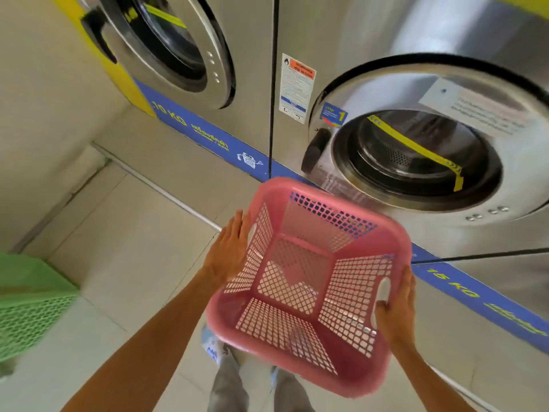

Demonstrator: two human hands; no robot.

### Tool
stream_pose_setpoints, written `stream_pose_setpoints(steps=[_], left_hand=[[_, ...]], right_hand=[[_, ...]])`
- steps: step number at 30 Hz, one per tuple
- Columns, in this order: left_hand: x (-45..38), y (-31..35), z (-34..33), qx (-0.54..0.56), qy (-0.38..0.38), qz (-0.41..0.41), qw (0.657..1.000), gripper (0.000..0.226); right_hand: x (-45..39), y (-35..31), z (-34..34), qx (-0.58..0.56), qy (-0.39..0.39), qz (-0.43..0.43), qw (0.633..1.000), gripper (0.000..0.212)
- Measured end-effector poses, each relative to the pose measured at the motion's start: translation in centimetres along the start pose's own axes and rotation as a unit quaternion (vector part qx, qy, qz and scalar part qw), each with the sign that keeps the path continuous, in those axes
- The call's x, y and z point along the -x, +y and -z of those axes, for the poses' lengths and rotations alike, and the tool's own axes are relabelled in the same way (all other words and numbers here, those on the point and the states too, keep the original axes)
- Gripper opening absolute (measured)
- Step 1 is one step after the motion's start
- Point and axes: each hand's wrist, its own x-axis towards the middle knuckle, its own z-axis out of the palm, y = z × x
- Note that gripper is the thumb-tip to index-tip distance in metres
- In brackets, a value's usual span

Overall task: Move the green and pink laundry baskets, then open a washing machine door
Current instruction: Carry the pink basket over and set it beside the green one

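Pink basket (pixel 300 281) sat between both hands, below closed washing machine door (pixel 416 156) | left hand (pixel 228 251) flat, fingers straight against its side | right hand (pixel 395 310) gripped rim at handle slot | green basket (pixel 29 298) on floor, far left

Centre basket (pixel 303 281) before right washer (pixel 416 150); other basket (pixel 29 304) far left.

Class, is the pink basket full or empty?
Empty: the pink basket shows only its bare mesh bottom and walls inside.
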Motion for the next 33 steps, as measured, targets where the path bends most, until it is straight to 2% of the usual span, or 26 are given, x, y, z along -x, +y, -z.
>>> stream_pose_setpoints(steps=[5, 9, 15, 20, 23, 25, 33], left_hand=[[11.9, -3.3, 4.1, 0.020, 0.006, 0.093, 0.995, 0.098], [20.6, -4.9, 9.7, 0.069, 0.058, 0.179, 0.980, 0.123], [30.8, -9.0, 17.7, 0.053, 0.133, 0.247, 0.959, 0.121], [35.9, -13.1, 23.5, 0.021, 0.202, 0.254, 0.946, 0.106], [38.3, -15.4, 25.7, 0.045, 0.190, 0.299, 0.934, 0.100], [39.8, -18.2, 26.0, 0.022, 0.191, 0.327, 0.925, 0.092], [43.0, -26.2, 29.4, 0.004, 0.191, 0.384, 0.904, 0.107]], right_hand=[[3.3, -7.8, 0.7, 0.020, -0.091, 0.108, 0.990, 0.074], [5.5, -14.9, -0.3, 0.036, -0.172, 0.177, 0.968, 0.075], [9.0, -27.0, -3.7, 0.068, -0.236, 0.303, 0.921, 0.068], [11.8, -37.9, -6.4, 0.108, -0.222, 0.435, 0.866, 0.067], [13.5, -43.5, -7.8, 0.129, -0.209, 0.488, 0.837, 0.065], [14.9, -47.0, -8.9, 0.141, -0.213, 0.505, 0.824, 0.062], [18.0, -57.9, -13.6, 0.135, -0.222, 0.563, 0.785, 0.060]])
